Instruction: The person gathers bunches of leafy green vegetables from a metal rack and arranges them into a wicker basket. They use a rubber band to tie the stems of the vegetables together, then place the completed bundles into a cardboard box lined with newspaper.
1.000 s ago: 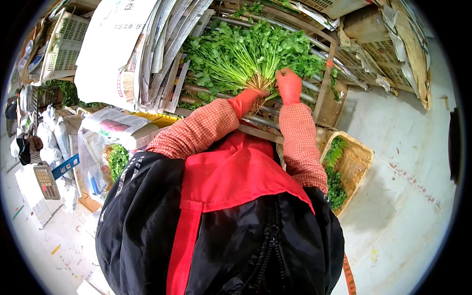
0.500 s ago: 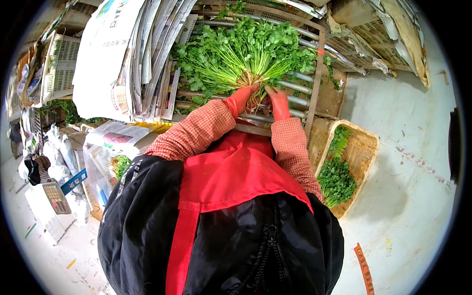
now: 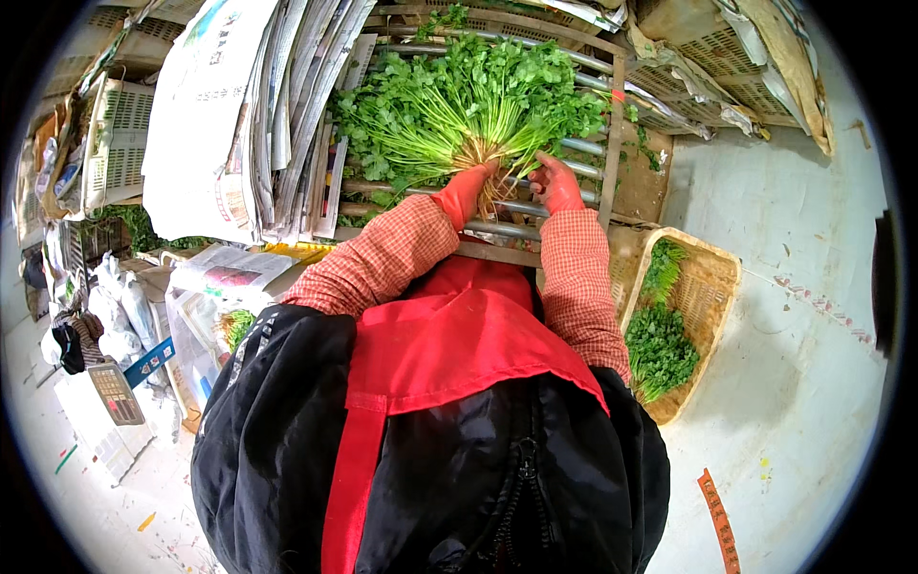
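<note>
A wide fan of leafy green cilantro [image 3: 478, 100] lies on a metal-barred rack [image 3: 585, 170], its leaves pointing away from me and its pale roots toward me. My left hand [image 3: 466, 189], in an orange-red glove with bare-looking fingertips, is closed round the left side of the root end. Just right of the roots is my right hand [image 3: 557, 185], gloved the same way. Its fingers are loosely bent and apart, close to the outer stems, and I make out nothing held between them. Where the left fingers wrap under the roots they are hidden.
A thick newspaper stack [image 3: 215, 124] stands left of the rack. At right, a woven basket [image 3: 722, 316] holds green bundles. Plastic crates [image 3: 117, 143] line the far left, and more stand at the far right. A scale with a keypad [image 3: 117, 394] sits at lower left.
My right hand has moved right, away from the roots, and its fingers have come apart from the left hand. The left hand stays at the roots.
</note>
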### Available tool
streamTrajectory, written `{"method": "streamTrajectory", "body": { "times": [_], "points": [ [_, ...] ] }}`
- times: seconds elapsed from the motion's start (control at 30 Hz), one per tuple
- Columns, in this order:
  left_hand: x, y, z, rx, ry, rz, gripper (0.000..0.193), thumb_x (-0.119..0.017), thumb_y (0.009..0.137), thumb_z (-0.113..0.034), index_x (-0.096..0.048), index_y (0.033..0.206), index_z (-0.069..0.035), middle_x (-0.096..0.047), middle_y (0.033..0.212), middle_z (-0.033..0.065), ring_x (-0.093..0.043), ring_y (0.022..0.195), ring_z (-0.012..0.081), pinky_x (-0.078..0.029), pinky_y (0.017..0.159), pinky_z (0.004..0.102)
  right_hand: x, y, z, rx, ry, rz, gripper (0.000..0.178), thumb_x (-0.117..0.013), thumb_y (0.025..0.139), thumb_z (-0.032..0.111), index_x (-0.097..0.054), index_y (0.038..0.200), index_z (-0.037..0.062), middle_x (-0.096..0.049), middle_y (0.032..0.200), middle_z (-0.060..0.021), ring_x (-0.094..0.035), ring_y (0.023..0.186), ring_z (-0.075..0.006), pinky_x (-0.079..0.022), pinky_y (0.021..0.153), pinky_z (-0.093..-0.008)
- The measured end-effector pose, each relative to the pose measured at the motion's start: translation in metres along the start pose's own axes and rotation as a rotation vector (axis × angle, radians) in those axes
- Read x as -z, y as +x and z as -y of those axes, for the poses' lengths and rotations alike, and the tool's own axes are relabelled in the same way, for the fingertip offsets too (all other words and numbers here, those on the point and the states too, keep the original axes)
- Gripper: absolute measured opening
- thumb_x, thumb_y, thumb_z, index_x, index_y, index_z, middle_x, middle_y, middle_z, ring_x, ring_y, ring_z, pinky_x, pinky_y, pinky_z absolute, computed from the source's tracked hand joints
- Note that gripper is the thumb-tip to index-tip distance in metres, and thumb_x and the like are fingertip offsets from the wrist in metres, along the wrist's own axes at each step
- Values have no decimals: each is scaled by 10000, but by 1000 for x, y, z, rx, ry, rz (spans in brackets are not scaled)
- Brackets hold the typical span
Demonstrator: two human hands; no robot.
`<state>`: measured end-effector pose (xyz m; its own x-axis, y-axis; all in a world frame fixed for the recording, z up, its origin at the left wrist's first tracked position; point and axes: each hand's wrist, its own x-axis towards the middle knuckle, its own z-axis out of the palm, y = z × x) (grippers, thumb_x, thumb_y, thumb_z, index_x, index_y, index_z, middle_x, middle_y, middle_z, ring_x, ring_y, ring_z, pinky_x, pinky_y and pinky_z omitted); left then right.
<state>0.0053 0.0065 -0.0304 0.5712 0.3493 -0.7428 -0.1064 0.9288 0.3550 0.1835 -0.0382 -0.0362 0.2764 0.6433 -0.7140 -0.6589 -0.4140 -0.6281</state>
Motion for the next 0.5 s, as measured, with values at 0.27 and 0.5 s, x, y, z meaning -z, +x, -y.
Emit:
{"method": "streamTrajectory", "body": {
  "times": [0.27, 0.5],
  "points": [
    [6, 0, -7, 62, -90, 58, 285, -503, 939, -379, -557, 1060, -127, -586, 772, 21, -539, 617, 153, -468, 537, 315, -32, 7, 2, 169, -148, -15, 272, -603, 834, 185, -541, 972, -41, -632, 828, -118, -642, 603, -209, -443, 441, -288],
    [-12, -22, -22, 76, -129, 136, 223, -532, 927, -302, -589, 880, -91, -349, 523, -78, -253, 416, 77, -220, 422, 230, -46, 3, 55, 601, -1262, -134, 452, -638, 767, 415, -657, 825, -33, -643, 743, -215, -639, 690, -317, -481, 645, -391]
  ]
}}
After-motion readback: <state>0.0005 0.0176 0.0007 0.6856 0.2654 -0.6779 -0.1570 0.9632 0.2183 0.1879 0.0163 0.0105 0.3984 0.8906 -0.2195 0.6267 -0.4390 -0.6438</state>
